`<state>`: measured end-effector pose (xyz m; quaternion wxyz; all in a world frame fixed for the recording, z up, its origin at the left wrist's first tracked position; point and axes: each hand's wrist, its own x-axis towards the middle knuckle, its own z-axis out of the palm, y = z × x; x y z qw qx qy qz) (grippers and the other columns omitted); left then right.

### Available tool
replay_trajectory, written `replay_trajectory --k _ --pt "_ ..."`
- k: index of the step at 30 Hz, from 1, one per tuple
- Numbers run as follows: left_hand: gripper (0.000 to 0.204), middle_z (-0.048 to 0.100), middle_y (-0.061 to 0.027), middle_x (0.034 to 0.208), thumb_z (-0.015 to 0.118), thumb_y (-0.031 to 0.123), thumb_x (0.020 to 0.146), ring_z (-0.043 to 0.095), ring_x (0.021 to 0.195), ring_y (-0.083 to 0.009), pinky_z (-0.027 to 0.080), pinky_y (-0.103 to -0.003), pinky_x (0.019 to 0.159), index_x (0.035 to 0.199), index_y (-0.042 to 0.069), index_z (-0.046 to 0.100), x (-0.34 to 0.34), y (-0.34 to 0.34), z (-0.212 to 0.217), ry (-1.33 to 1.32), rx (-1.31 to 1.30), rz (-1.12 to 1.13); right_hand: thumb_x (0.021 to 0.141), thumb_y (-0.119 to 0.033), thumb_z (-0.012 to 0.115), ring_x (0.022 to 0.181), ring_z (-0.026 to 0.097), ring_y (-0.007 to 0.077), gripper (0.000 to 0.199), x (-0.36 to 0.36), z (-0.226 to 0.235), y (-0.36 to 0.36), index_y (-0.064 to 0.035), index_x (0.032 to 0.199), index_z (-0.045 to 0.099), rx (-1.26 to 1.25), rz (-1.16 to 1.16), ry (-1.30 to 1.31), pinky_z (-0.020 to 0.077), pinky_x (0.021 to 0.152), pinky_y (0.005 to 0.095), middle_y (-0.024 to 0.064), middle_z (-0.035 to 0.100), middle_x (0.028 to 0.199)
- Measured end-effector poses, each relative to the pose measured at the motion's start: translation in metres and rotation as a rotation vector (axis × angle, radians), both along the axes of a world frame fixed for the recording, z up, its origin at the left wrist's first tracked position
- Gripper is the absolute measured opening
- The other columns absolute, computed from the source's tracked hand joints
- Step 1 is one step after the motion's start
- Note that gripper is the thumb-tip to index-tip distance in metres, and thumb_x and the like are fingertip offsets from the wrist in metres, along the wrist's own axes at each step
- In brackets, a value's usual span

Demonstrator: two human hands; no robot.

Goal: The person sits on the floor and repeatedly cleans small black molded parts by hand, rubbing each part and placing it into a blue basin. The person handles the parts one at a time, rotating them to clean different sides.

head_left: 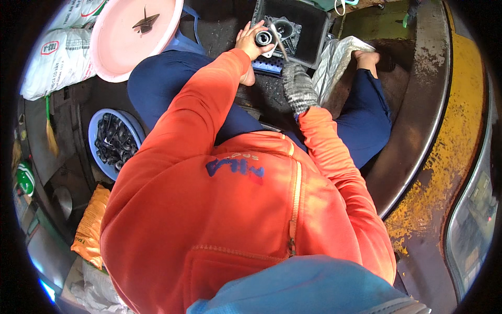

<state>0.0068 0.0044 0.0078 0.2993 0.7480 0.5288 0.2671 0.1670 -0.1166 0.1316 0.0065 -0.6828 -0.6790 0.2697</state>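
My bare left hand (250, 43) is closed round a small metal part with a dark ring-shaped opening (263, 38), held at the near left corner of a dark grey bin (317, 55). My right hand (299, 90), in a grey knitted glove, grips a slim metal rod (280, 42). The rod slants up and left from the glove, its far end close to the held part. Inside the bin lies a round, cup-like metal casting (284, 29) among other grey metal pieces. The glove hides the lower end of the rod.
A blue perforated basket (267, 65) sits under the bin's near edge. To the left are a pink basin (102, 49) and a blue tub (94, 137) of black parts. White sacks (60, 65) stand far left; a yellow, rusted metal edge (444, 157) curves along the right.
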Motion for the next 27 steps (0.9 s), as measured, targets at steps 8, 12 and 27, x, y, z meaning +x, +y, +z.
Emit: replay_trajectory --k 8,12,27 --pt "0.064 0.037 0.0042 0.144 0.077 0.045 0.062 0.023 0.137 -0.0341 0.019 -0.052 0.109 0.119 0.023 0.056 -0.001 0.002 -0.001 -0.023 -0.010 -0.035 0.096 -0.029 0.029 0.099 0.058 0.0400 0.038 -0.005 0.011 0.002 -0.0020 0.109 0.053 -0.059 -0.051 0.049 0.0461 0.081 0.0514 0.0250 0.058 0.108" --pt "0.065 0.037 0.0046 0.144 0.078 0.045 0.062 0.024 0.137 -0.0324 0.019 -0.052 0.109 0.120 0.023 0.056 -0.001 0.002 0.000 0.011 0.026 -0.046 0.096 -0.031 0.027 0.104 0.055 0.0394 0.042 -0.004 0.009 0.004 -0.0009 0.108 0.053 -0.240 -0.144 0.046 0.0452 0.082 0.0515 0.0253 0.057 0.110" --pt "0.069 0.039 0.0044 0.142 0.078 0.048 0.061 0.022 0.137 -0.0314 0.016 -0.051 0.110 0.120 0.022 0.055 -0.001 0.002 0.000 -0.039 0.028 -0.025 0.095 -0.024 0.032 0.096 0.057 0.0406 0.033 -0.009 -0.014 -0.003 -0.0016 0.109 0.053 -0.102 -0.082 0.216 0.0448 0.080 0.0483 0.0250 0.059 0.104"
